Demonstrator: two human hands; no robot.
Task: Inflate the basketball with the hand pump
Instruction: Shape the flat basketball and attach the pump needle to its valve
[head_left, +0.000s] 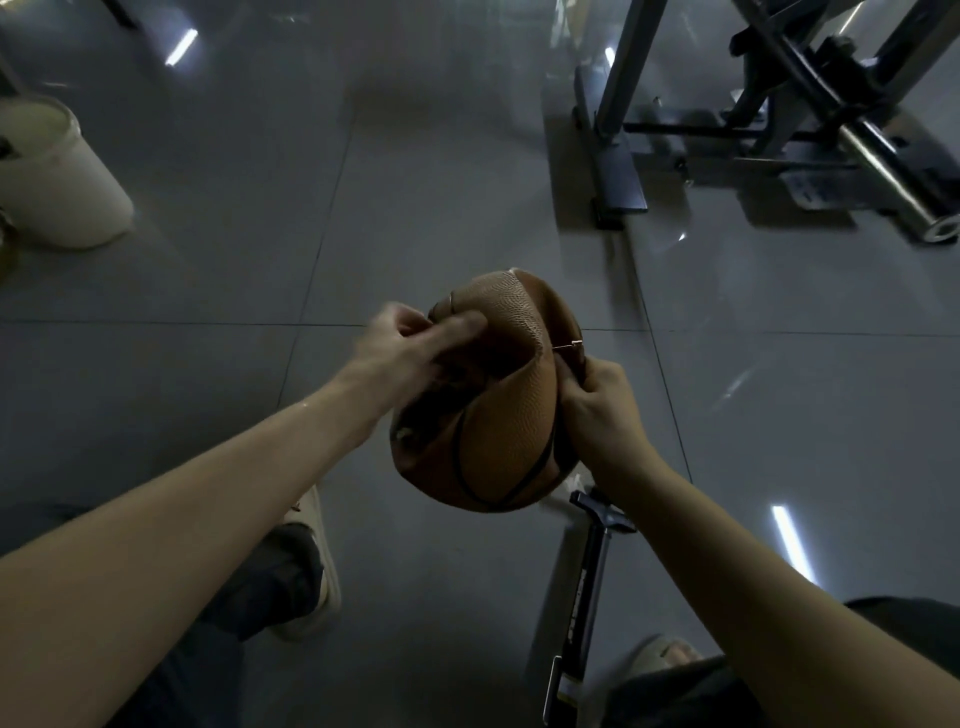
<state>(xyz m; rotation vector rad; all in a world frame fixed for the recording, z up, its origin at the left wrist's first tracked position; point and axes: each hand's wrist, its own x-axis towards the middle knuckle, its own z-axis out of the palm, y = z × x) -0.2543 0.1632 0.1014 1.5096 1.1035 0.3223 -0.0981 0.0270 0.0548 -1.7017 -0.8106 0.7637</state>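
Observation:
A flat, caved-in brown basketball (498, 426) hangs in the air in front of me, folded in on its upper side. My left hand (410, 353) grips its upper left rim, fingers pressed into the dent. My right hand (597, 410) holds the ball's right edge. A thin metal needle (567, 344) sticks out at the fold just above that hand. The black hand pump (584, 597) lies on the floor below the ball, its T-handle pointing away from me.
Grey tiled floor (415, 208) all around. A white bucket (57, 176) stands at the far left. A black steel gym frame (779, 119) with a chrome bar fills the top right. My knees and light shoes (317, 561) sit at the bottom.

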